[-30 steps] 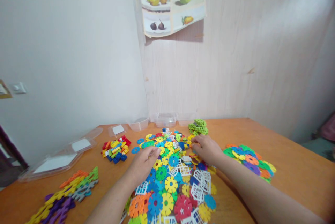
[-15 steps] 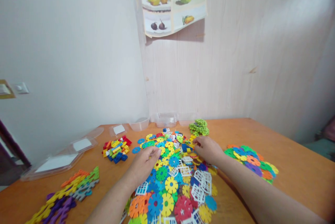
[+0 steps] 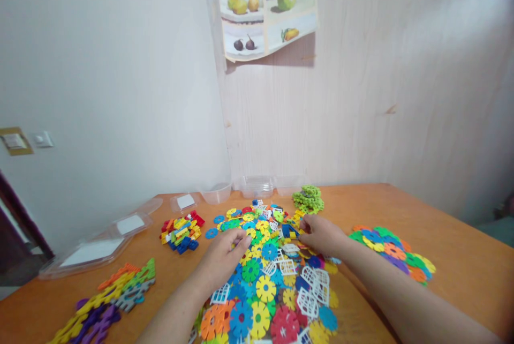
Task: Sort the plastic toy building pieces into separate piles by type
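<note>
A big heap of flat plastic snowflake discs (image 3: 265, 274) in many colours, mixed with white lattice pieces, covers the middle of the orange table (image 3: 461, 269). My left hand (image 3: 225, 257) lies palm down on the heap's left side, fingers curled over the discs. My right hand (image 3: 321, 234) rests on the heap's far right part, its fingertips pinched at small pieces near a blue one. Whether the fingers grip a piece is hard to tell. A small stack of green discs (image 3: 308, 199) stands just beyond my right hand.
A pile of small bricks (image 3: 181, 228) lies at the left. Long colourful pieces (image 3: 108, 301) sit near the front left edge. Another spread of discs (image 3: 391, 250) lies at the right. Clear tubs (image 3: 255, 186) and lids (image 3: 96, 247) line the back and left, against the wall.
Both hands have stayed on the heap, the right one drawing its fingertips together slightly. The camera has tilted a little, shifting the scene down.
</note>
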Action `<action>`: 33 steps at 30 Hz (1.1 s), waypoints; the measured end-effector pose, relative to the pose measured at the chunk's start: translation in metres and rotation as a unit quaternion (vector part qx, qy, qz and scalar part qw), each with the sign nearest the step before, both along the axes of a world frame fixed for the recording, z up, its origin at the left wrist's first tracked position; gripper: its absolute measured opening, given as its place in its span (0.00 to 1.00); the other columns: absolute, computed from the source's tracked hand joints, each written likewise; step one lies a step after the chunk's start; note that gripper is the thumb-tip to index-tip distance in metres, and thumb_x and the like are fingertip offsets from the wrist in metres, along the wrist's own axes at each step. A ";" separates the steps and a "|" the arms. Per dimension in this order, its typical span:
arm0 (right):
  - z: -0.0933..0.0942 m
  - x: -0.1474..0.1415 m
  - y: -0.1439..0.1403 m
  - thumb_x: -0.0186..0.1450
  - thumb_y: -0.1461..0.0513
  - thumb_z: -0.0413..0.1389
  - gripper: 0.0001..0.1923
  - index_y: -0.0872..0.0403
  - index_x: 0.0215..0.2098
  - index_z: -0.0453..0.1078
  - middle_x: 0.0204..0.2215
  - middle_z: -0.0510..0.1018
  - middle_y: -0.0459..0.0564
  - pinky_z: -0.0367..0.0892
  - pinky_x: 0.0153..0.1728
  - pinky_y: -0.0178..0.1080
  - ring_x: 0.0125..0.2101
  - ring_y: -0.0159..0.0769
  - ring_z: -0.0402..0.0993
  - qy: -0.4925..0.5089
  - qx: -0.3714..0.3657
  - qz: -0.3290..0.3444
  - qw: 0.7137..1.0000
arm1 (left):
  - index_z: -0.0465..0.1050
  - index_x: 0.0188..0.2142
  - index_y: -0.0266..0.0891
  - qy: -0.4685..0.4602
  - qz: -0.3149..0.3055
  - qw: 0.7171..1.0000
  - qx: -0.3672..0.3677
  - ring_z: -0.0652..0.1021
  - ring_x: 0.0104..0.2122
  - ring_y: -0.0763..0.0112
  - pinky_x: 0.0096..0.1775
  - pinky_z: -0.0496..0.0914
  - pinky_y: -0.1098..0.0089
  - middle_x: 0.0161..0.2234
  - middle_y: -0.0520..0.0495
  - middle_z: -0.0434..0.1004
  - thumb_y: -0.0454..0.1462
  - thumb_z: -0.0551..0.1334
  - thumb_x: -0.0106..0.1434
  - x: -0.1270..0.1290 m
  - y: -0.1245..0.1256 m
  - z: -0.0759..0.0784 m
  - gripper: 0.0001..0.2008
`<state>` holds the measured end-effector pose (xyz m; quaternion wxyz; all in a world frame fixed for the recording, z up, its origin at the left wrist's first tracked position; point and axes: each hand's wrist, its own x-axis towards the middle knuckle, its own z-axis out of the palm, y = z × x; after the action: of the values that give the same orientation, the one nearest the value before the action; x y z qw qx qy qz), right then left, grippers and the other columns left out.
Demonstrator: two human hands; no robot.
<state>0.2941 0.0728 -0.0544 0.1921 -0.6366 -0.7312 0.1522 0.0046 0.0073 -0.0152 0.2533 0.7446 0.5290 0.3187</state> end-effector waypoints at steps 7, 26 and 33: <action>0.003 -0.001 -0.003 0.51 0.64 0.60 0.10 0.53 0.26 0.61 0.21 0.65 0.39 0.47 0.24 0.33 0.24 0.27 0.58 0.072 -0.014 0.028 0.997 | 0.76 0.39 0.40 0.009 0.016 0.999 0.030 0.76 0.37 0.64 0.41 0.69 0.68 0.36 0.48 0.78 0.51 0.56 0.63 -0.001 -0.001 -0.001 0.20; 0.031 -0.045 -0.041 0.54 0.60 0.63 0.13 0.56 0.37 0.70 0.22 0.73 0.43 0.54 0.22 0.30 0.21 0.25 0.62 0.516 -0.203 0.146 0.819 | 0.73 0.52 0.45 -0.032 -0.055 0.993 0.096 0.77 0.42 0.67 0.47 0.70 0.67 0.46 0.47 0.78 0.38 0.61 0.62 0.023 -0.022 0.000 0.18; 0.028 -0.071 -0.059 0.56 0.58 0.63 0.12 0.56 0.35 0.71 0.23 0.73 0.43 0.54 0.23 0.29 0.21 0.24 0.61 0.524 -0.192 0.164 0.814 | 0.75 0.50 0.45 -0.046 -0.087 0.990 0.096 0.76 0.45 0.67 0.50 0.68 0.68 0.45 0.48 0.78 0.34 0.60 0.62 0.033 -0.031 0.008 0.17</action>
<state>0.2228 0.0138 -0.0266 0.3924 -0.3554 -0.5693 0.6289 0.0375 -0.0236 -0.0076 0.2314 0.7932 0.4166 0.3791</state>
